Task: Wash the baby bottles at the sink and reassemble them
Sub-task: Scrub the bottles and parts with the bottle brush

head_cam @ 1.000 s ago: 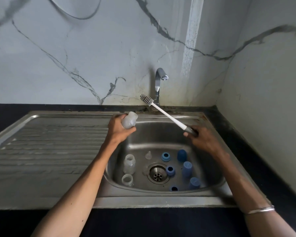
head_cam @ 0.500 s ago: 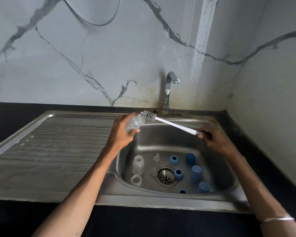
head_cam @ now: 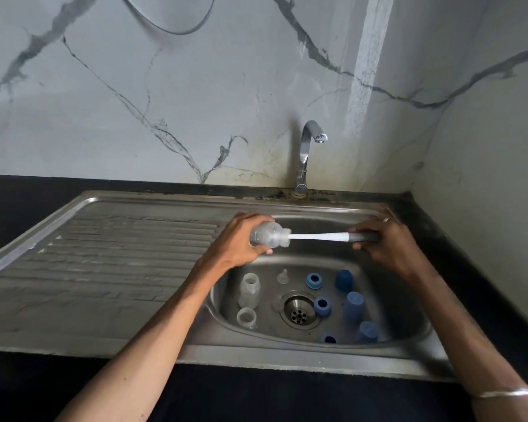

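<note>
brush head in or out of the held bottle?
In. The brush head sits inside the clear bottle held sideways in the left hand; only the white handle shows, held by the right hand.

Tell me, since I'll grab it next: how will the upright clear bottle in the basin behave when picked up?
The upright clear bottle looks like thin, empty plastic, so it is probably light and fairly stiff. It stands on the smooth steel sink floor, so a sideways nudge may tip it. It seems round, so once down it would likely roll. Whether it is wet and slippery cannot be told.
</note>
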Demonstrator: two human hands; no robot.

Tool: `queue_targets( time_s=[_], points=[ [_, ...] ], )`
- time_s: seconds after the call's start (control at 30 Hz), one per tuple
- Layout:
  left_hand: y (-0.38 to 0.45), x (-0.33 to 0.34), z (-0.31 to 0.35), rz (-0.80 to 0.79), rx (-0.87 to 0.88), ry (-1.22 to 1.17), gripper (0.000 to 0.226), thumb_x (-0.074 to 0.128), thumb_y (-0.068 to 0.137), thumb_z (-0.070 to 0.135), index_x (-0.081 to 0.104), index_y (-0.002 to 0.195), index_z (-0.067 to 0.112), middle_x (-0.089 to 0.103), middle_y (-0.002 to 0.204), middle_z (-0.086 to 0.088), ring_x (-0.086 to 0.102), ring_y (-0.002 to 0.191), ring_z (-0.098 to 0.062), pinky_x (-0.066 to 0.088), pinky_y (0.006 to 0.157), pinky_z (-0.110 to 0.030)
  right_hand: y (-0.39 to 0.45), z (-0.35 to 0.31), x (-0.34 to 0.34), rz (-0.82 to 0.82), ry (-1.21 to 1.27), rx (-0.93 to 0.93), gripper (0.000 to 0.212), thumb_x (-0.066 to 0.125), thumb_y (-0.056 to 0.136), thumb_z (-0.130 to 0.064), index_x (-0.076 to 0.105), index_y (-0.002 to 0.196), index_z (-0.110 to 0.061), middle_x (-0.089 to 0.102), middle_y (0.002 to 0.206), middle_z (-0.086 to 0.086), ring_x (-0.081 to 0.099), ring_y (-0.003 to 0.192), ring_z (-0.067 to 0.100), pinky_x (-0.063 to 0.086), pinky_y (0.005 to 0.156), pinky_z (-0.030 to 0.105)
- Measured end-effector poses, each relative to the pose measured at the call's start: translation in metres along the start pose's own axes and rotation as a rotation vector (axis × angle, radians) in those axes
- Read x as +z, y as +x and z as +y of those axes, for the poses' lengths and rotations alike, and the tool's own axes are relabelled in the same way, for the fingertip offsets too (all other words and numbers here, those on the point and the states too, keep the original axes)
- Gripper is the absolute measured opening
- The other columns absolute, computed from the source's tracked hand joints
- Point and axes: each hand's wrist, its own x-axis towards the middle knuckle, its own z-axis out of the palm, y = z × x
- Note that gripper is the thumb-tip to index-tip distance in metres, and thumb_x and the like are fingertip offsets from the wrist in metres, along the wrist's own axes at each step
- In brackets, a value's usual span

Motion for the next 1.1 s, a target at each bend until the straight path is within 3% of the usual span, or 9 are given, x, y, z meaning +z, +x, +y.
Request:
queue_targets(
  time_s=[0.2,0.47,0.6,0.7,0.77,0.83,0.9,1.0,1.1],
  points=[
    [-0.001,0.000,-0.004,0.000,-0.024,-0.164,0.072,0.093,0.065,0.036,0.065,0.128,0.018,0.068,0.118,0.002,0.062,0.106,-0.013,0.050,0.096,-0.031,-0.002,0.001,-0.003,0.118,-0.054,-0.052,0.031,0.077,0.080,-0.018,0.068,0.108,-0.030,0.062,0.109,-0.006,0.056,0.100,0.011,0.047,0.088,0.029],
    [0.003,-0.001,0.002,0.091,-0.067,-0.270,0.066,0.092,0.069,0.028,0.065,0.127,0.014,0.066,0.120,0.002,0.061,0.105,-0.011,0.046,0.090,-0.012,-0.001,0.013,-0.003,-0.052,0.070,0.033,0.028,0.066,0.091,-0.017,0.066,0.119,-0.017,0.065,0.122,0.004,0.057,0.111,0.016,0.043,0.099,0.035],
    [0.002,-0.005,-0.002,0.073,-0.105,-0.314,0.060,0.091,0.069,0.032,0.067,0.123,0.018,0.070,0.113,0.005,0.065,0.099,-0.009,0.052,0.086,-0.021,-0.002,0.008,0.003,-0.075,0.065,0.039,0.030,0.063,0.093,-0.015,0.064,0.122,-0.014,0.063,0.125,0.006,0.056,0.114,0.018,0.042,0.100,0.032],
    [-0.001,-0.009,0.000,-0.068,-0.135,-0.362,0.052,0.088,0.073,0.038,0.068,0.120,0.023,0.072,0.105,0.009,0.067,0.092,-0.007,0.055,0.080,-0.026,0.001,0.002,0.006,0.050,0.112,0.058,0.038,0.068,0.087,-0.005,0.063,0.124,-0.011,0.061,0.126,0.005,0.054,0.122,0.021,0.037,0.098,0.027],
    [0.000,-0.010,0.003,-0.135,-0.124,-0.368,0.052,0.086,0.074,0.041,0.069,0.120,0.023,0.073,0.106,0.008,0.068,0.094,-0.011,0.057,0.083,-0.032,0.003,0.004,0.003,0.137,0.097,-0.036,0.040,0.073,0.080,-0.001,0.067,0.118,-0.013,0.065,0.122,0.005,0.059,0.119,0.023,0.039,0.099,0.026],
    [0.002,-0.010,0.003,-0.178,-0.101,-0.344,0.054,0.086,0.073,0.042,0.069,0.121,0.023,0.073,0.108,0.008,0.068,0.096,-0.010,0.056,0.087,-0.033,0.006,0.007,-0.002,0.208,0.026,-0.183,0.041,0.077,0.075,0.001,0.070,0.112,-0.015,0.069,0.115,0.003,0.064,0.110,0.024,0.044,0.100,0.039],
    [0.002,-0.010,-0.002,-0.209,-0.078,-0.262,0.062,0.088,0.070,0.043,0.068,0.125,0.021,0.071,0.114,0.007,0.066,0.100,-0.008,0.054,0.091,-0.033,0.008,0.010,-0.005,0.260,-0.121,-0.306,0.041,0.080,0.073,0.001,0.073,0.109,-0.019,0.070,0.110,0.003,0.063,0.105,0.029,0.038,0.100,0.050],
    [-0.001,-0.007,-0.007,-0.178,-0.090,-0.255,0.071,0.088,0.065,0.051,0.067,0.125,0.020,0.070,0.116,0.005,0.066,0.102,-0.011,0.055,0.092,-0.039,0.009,0.012,-0.004,0.190,-0.198,-0.263,0.040,0.077,0.078,-0.006,0.072,0.113,-0.025,0.069,0.116,0.002,0.058,0.112,0.027,0.029,0.102,0.044],
    [0.000,-0.007,0.000,-0.068,-0.095,-0.373,0.062,0.089,0.066,0.044,0.067,0.121,0.025,0.070,0.111,0.007,0.066,0.099,-0.010,0.056,0.089,-0.035,0.004,0.016,0.002,0.066,-0.030,-0.118,0.035,0.070,0.086,-0.014,0.066,0.119,-0.024,0.066,0.121,0.004,0.059,0.114,0.021,0.044,0.102,0.047]
  ],
)
